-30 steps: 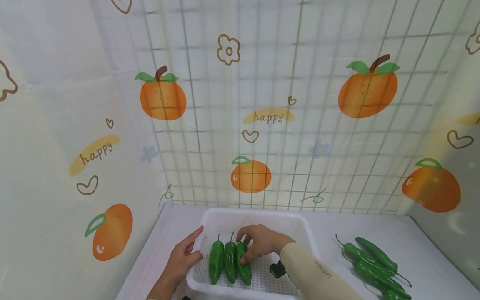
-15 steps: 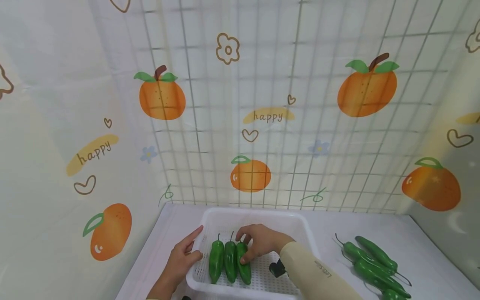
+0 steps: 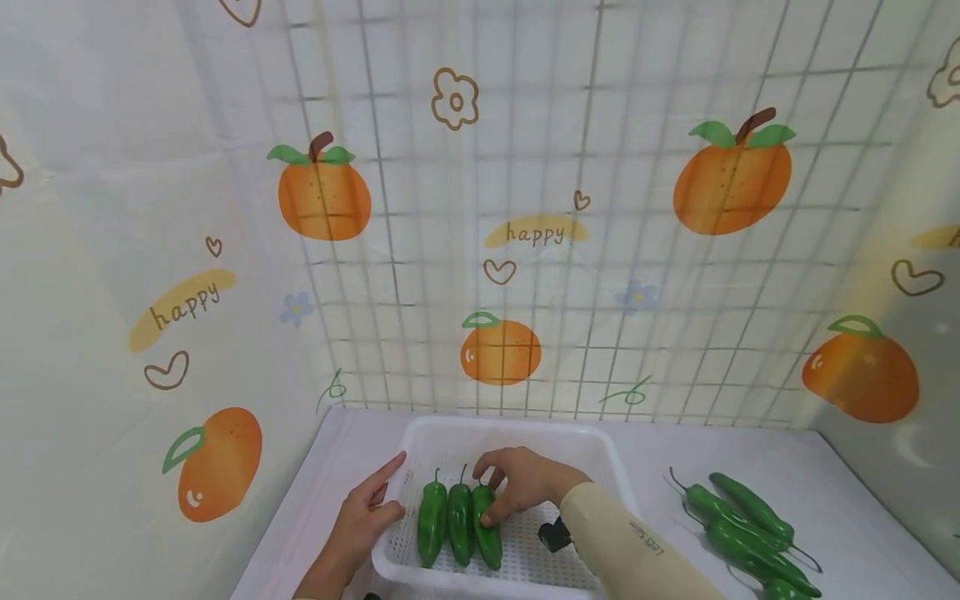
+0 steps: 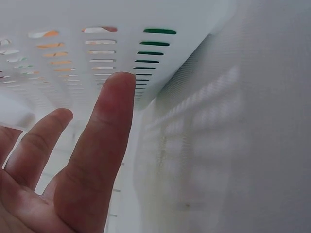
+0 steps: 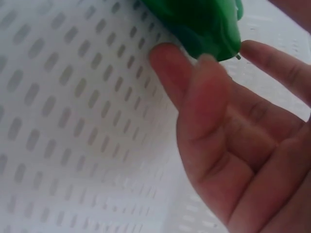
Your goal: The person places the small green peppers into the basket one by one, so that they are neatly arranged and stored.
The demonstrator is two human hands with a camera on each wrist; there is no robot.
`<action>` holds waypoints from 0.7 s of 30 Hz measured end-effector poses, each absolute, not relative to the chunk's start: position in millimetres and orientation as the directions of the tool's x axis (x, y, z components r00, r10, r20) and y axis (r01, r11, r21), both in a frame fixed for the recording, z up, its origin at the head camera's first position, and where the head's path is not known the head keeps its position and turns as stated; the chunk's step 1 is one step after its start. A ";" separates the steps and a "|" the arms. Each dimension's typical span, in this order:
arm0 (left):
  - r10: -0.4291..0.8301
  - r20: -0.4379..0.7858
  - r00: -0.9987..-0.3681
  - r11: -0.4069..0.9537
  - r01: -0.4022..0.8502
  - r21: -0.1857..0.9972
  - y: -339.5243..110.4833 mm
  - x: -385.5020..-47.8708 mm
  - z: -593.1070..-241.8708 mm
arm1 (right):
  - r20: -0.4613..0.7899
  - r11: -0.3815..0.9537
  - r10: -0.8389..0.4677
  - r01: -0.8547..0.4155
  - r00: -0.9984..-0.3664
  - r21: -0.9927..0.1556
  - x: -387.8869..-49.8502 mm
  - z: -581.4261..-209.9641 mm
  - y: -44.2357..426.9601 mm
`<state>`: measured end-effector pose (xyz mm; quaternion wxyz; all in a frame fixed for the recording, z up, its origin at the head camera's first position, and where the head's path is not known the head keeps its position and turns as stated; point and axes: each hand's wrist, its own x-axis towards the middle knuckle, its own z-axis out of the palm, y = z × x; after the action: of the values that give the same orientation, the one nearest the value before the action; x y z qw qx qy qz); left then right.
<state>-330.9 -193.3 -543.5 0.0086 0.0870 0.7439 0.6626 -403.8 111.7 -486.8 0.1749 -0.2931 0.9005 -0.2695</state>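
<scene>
In the head view, a white slotted plastic basket (image 3: 502,425) holds three long green peppers side by side: a left one (image 3: 432,523), a middle one (image 3: 461,525) and a right one (image 3: 490,546). My right hand (image 3: 528,479) holds the right pepper, thumb on its side and curved fingers near its stem end. The right wrist view shows one end of a green pepper (image 5: 209,26) by the fingertips. My left hand (image 3: 358,525) is at the basket's left side, fingers extended; in the left wrist view its thumb (image 4: 104,131) lies against the outer wall (image 4: 109,12).
Several more green peppers (image 3: 750,542) lie on the white table (image 3: 652,450) to the right. A dark wrist-worn device (image 3: 555,536) shows beneath the right forearm. A printed curtain (image 3: 510,167) closes off the back and sides.
</scene>
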 end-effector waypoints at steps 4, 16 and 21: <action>0.142 0.106 -0.984 0.105 0.121 0.987 -193.3 -330.5 -543.1 | -0.158 0.689 -0.619 -0.436 -0.769 -0.579 -402.0 -484.8 111.9; 0.135 0.116 -0.984 0.101 0.130 0.986 -195.8 -331.2 -541.9 | -0.241 0.762 -0.536 -0.342 -0.809 -0.550 -399.8 -466.1 110.6; 0.142 0.114 -0.983 0.083 0.127 0.988 -193.5 -331.9 -544.3 | -0.237 0.794 -0.535 -0.386 -0.811 -0.470 -392.5 -447.5 120.9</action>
<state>-331.9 -193.5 -544.3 0.0058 0.0913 0.7360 0.6708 -392.5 120.9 -447.5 0.1821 -0.2477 0.9293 -0.2046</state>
